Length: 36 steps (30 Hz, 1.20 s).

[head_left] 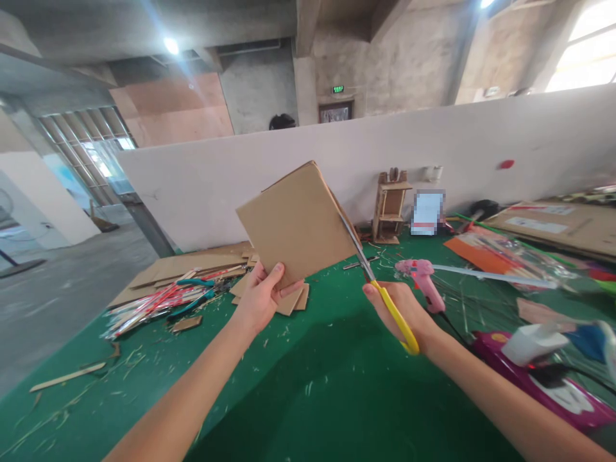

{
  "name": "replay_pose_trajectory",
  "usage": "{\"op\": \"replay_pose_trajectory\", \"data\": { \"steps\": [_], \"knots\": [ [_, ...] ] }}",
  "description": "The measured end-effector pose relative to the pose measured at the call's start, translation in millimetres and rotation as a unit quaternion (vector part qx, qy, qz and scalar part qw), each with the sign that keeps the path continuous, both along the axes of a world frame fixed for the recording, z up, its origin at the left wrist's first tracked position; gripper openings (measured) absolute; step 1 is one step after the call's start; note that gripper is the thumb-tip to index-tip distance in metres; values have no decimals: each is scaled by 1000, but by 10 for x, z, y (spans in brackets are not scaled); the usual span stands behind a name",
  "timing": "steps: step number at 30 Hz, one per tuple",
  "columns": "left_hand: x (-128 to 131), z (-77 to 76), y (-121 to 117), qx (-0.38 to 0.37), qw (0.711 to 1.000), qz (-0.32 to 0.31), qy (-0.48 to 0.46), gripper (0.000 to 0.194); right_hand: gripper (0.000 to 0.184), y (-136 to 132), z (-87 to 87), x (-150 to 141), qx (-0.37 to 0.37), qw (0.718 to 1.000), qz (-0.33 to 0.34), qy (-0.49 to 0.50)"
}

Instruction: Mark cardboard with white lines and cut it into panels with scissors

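A brown sheet of cardboard (298,224) is held up, tilted, above the green table (289,398). My left hand (262,295) grips it at the lower left edge, thumb on the near face. Yellow-handled scissors (392,311) are in my right hand (397,308), their blades pointing up and left along the sheet's right edge. How far the blades are spread, and whether cardboard lies between them, is hard to see. Beneath my left hand lie several smaller cardboard pieces (291,301).
Wrapped sticks and teal-handled pliers (192,308) lie at left. A pink glue gun (423,279) and a magenta power strip (568,391) are at right. Behind stand a small cardboard shelf (391,205), a blurred screen (427,212) and a white partition (216,186).
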<state>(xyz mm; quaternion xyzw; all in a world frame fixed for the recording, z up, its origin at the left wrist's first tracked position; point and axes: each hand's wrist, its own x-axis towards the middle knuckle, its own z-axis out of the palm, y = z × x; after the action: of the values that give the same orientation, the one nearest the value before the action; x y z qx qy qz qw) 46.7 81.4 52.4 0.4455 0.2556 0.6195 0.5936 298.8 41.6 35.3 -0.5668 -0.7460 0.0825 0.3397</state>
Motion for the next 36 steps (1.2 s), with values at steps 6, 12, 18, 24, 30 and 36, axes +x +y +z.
{"op": "replay_pose_trajectory", "data": {
  "steps": [6, 12, 18, 24, 30, 36],
  "knots": [
    [35, -56, -22, -3, 999, -17, 30, 39, 49, 35, -31, 18, -10, 999, 37, -1],
    [77, -62, -58, -13, 999, -22, 31, 37, 56, -18, -12, 10, -13, 1000, 8, 17],
    [74, -63, -55, -16, 999, -21, 27, 37, 58, 1, -42, 30, 2, 999, 26, 19],
    [41, -67, -37, -2, 999, -33, 41, 43, 53, 28, -66, 49, -32, 998, 55, 29],
    [41, -57, -37, 2, 998, -34, 45, 40, 58, 9, -57, 51, -110, 985, 96, 96],
    [-14, -28, -22, 22, 998, -32, 57, 41, 55, 26, -93, 70, -136, 972, 135, 137]
  ]
}}
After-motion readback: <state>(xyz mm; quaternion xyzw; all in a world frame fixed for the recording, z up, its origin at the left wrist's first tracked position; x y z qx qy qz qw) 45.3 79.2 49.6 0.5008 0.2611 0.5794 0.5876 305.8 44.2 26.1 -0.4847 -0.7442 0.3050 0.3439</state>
